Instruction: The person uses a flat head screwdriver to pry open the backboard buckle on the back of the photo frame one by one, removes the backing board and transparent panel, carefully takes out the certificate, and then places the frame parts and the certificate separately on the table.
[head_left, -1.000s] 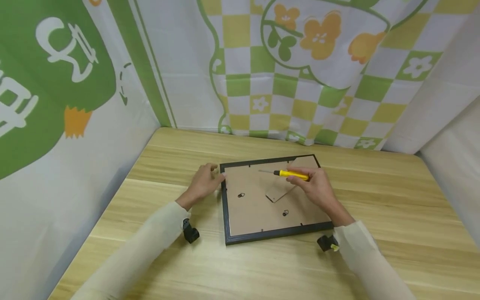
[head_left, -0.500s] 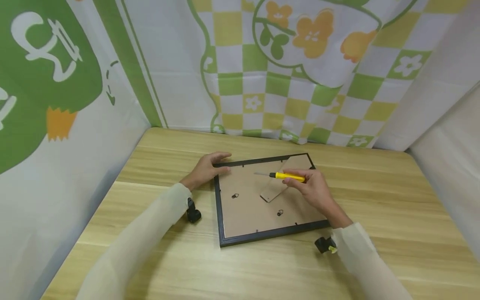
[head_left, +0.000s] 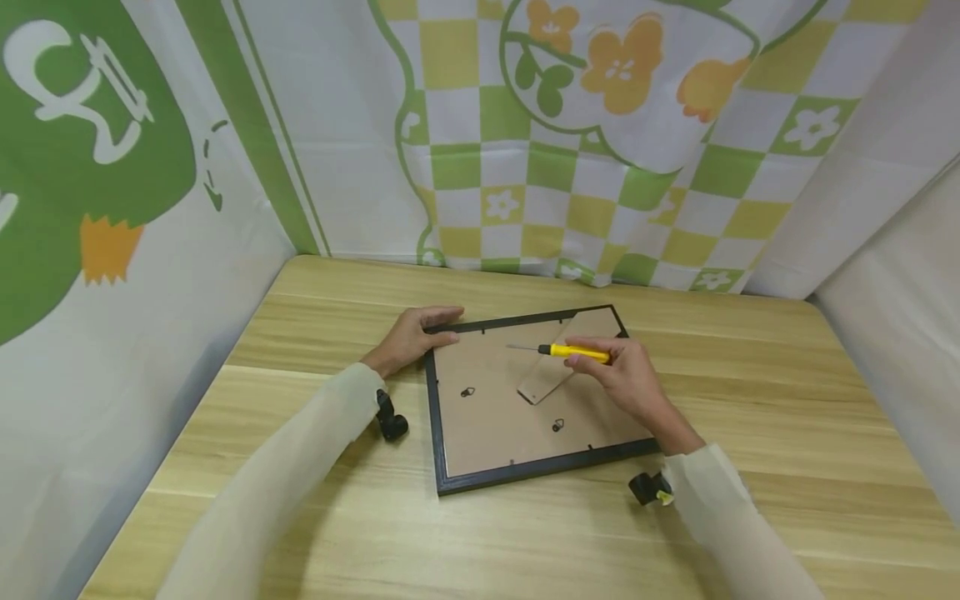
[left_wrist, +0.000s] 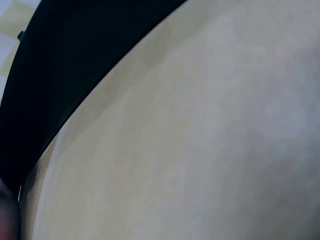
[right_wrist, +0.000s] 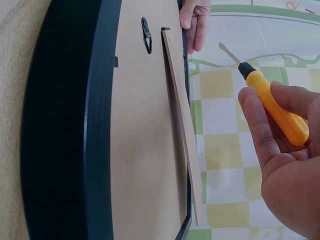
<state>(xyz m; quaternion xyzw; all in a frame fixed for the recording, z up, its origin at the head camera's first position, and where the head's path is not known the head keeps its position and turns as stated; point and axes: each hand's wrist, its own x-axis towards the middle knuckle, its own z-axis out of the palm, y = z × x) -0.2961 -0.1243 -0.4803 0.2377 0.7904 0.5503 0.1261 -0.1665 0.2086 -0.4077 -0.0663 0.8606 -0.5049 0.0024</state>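
Observation:
A black picture frame (head_left: 540,470) lies face down on the wooden table (head_left: 750,400), its brown backing board (head_left: 487,417) up. The board's stand flap (head_left: 543,379) is raised at an angle. My left hand (head_left: 416,329) rests on the frame's top-left corner, fingers (right_wrist: 195,20) lying over the edge. My right hand (head_left: 588,357) grips a yellow-handled screwdriver (head_left: 573,352), whose blade points left above the board, apart from it. In the right wrist view the screwdriver (right_wrist: 277,107) hovers beside the stand flap (right_wrist: 180,125). The left wrist view is a blur of table and a dark band (left_wrist: 60,75).
Two small metal hangers (head_left: 467,392) (head_left: 557,426) sit on the backing board. Cloth with green and yellow checks (head_left: 600,183) hangs behind the table and on both sides. Bare table lies right of the frame and in front of it.
My left hand has slid from the frame's left edge up to its top-left corner. The right hand and screwdriver have kept their place over the board. The head view shifted slightly.

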